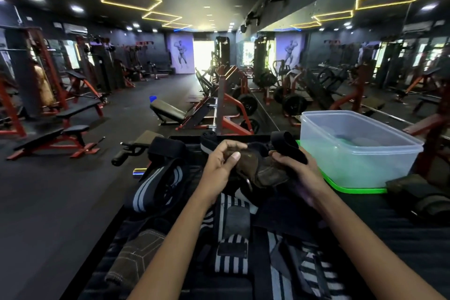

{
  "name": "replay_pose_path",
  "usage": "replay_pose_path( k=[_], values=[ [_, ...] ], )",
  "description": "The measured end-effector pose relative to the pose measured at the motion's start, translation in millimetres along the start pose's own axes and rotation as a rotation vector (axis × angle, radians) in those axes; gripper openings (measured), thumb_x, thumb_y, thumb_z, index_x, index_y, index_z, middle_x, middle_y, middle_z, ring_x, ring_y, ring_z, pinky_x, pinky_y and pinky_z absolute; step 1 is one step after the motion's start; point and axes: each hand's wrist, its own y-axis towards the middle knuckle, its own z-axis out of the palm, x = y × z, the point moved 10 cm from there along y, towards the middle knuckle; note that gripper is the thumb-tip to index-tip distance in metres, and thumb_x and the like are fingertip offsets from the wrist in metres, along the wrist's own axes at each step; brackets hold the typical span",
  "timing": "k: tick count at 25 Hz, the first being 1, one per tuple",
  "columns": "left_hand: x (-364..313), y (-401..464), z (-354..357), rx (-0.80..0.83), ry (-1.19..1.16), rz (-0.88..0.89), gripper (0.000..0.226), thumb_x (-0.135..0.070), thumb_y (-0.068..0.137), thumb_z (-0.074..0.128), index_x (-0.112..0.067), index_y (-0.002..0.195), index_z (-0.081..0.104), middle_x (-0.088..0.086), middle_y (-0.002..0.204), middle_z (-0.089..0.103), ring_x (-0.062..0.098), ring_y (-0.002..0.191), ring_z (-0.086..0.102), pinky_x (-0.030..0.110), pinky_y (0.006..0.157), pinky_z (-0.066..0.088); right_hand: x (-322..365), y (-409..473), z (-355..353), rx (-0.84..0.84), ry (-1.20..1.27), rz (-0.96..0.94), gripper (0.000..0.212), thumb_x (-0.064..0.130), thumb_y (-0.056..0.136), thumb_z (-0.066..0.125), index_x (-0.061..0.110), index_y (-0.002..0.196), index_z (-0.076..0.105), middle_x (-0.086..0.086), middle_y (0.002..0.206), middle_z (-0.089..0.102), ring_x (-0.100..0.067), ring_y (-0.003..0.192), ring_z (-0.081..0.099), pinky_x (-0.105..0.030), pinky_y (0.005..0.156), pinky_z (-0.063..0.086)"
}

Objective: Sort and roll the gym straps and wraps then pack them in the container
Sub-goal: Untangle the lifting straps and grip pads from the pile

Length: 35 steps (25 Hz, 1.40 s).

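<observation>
A worn brown leather strap (261, 168) hangs between both hands at the middle of the view. The left hand (225, 159) pinches its rounded end with curled fingers and thumb; the right hand (295, 165) curls round the other end together with a soft black fabric wrap (289, 146). At 2 o'clock from the hands a translucent, rectangular plastic container (360, 148) sits on a bright green lid (350, 189). Elastic black-and-white striped wraps (231, 251) lie heaped at 6 o'clock on the dark ribbed desk (401, 238); another striped wrap (155, 185) lies at 9 o'clock.
</observation>
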Motion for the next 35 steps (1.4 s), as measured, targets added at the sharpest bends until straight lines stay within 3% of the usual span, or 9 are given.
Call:
replay_pose_path(
  k=[2, 5, 8, 12, 17, 23, 27, 30, 35],
  values=[
    [27.3, -2.8, 0.8, 0.011, 0.206, -0.141, 0.012, -0.022, 0.1, 0.049, -0.018, 0.107, 0.058, 0.011, 0.112, 0.058, 0.02, 0.105, 0.057, 0.025, 0.086, 0.045, 3.5, 3.5, -17.0, -0.139, -0.114, -0.114, 0.032, -0.001, 0.07, 0.076, 0.01, 0.098, 0.066, -0.014, 0.096, 0.072, -0.034, 0.093, 0.068, -0.042, 0.083, 0.055],
    [63.5, -13.6, 17.2, 0.186, 0.326, -0.326, 0.077, -0.066, 0.077, 0.062, -0.026, 0.139, 0.038, 0.001, 0.139, 0.039, 0.017, 0.13, 0.041, 0.036, 0.106, 0.04, 5.0, 5.7, -34.4, -0.278, -0.304, -0.206, 0.035, 0.012, 0.067, 0.078, 0.017, 0.098, 0.064, -0.012, 0.099, 0.071, -0.032, 0.097, 0.067, -0.052, 0.091, 0.053],
    [63.9, -12.8, 17.3, 0.159, 0.41, -0.296, 0.115, -0.07, 0.053, 0.077, -0.038, 0.148, 0.02, -0.004, 0.148, 0.032, 0.018, 0.132, 0.042, 0.043, 0.108, 0.041, 5.0, 5.0, -32.8, -0.266, -0.329, -0.22, 0.032, 0.01, 0.067, 0.077, 0.021, 0.095, 0.064, -0.013, 0.099, 0.071, -0.031, 0.097, 0.067, -0.054, 0.092, 0.052],
    [55.9, -8.4, 10.7, 0.092, 0.318, -0.197, 0.096, -0.031, 0.069, 0.085, -0.035, 0.146, 0.029, -0.007, 0.144, 0.039, 0.016, 0.125, 0.049, 0.036, 0.103, 0.047, 3.0, 5.2, -20.0, -0.132, -0.241, -0.131, 0.026, 0.007, 0.076, 0.077, 0.012, 0.099, 0.066, -0.007, 0.096, 0.073, -0.031, 0.101, 0.067, -0.042, 0.09, 0.053],
    [48.7, -5.6, 9.1, 0.037, 0.337, -0.14, 0.07, -0.019, 0.069, 0.085, -0.035, 0.127, 0.049, -0.008, 0.125, 0.047, 0.012, 0.111, 0.054, 0.025, 0.093, 0.05, 44.1, -9.6, -16.8, -0.26, -1.153, -0.441, 0.047, 0.042, 0.079, 0.074, 0.017, 0.115, 0.056, -0.002, 0.108, 0.061, -0.019, 0.102, 0.056, -0.031, 0.085, 0.044],
    [49.6, -7.7, 0.6, -0.079, 0.224, -0.163, 0.055, -0.016, 0.067, 0.087, -0.018, 0.116, 0.063, 0.006, 0.108, 0.058, 0.014, 0.091, 0.062, 0.017, 0.078, 0.051, 55.0, -10.4, -25.2, -0.264, -0.757, -0.358, 0.023, 0.027, 0.095, 0.06, 0.019, 0.115, 0.051, -0.003, 0.053, 0.06, -0.011, 0.044, 0.053, -0.021, 0.048, 0.044],
    [38.9, -7.6, -6.6, -0.198, 0.025, -0.123, 0.06, -0.003, 0.067, 0.083, -0.011, 0.121, 0.059, 0.004, 0.11, 0.063, 0.012, 0.095, 0.062, 0.022, 0.085, 0.052, 43.4, 0.5, -16.8, -0.067, -0.008, -0.188, 0.029, 0.007, 0.1, 0.034, 0.006, 0.118, 0.058, -0.012, 0.086, 0.073, -0.02, 0.073, 0.065, -0.029, 0.063, 0.054],
    [36.3, -7.0, -0.8, -0.192, 0.026, -0.092, 0.063, 0.0, 0.068, 0.082, -0.014, 0.124, 0.055, 0.006, 0.116, 0.062, 0.016, 0.106, 0.063, 0.028, 0.095, 0.052, 37.2, 1.6, -3.8, -0.003, -0.02, -0.127, 0.039, -0.004, 0.097, 0.034, 0.008, 0.13, 0.05, -0.013, 0.114, 0.068, -0.023, 0.102, 0.065, -0.024, 0.069, 0.054],
    [30.5, -10.6, -3.3, -0.215, 0.174, -0.054, 0.063, -0.011, 0.065, 0.086, -0.018, 0.121, 0.059, -0.004, 0.114, 0.067, 0.005, 0.108, 0.062, 0.026, 0.095, 0.05, 27.5, -1.3, -4.2, -0.139, -0.162, -0.203, 0.038, -0.006, 0.086, 0.063, 0.011, 0.119, 0.059, -0.011, 0.098, 0.068, -0.015, 0.083, 0.068, -0.025, 0.071, 0.058]
  ],
)
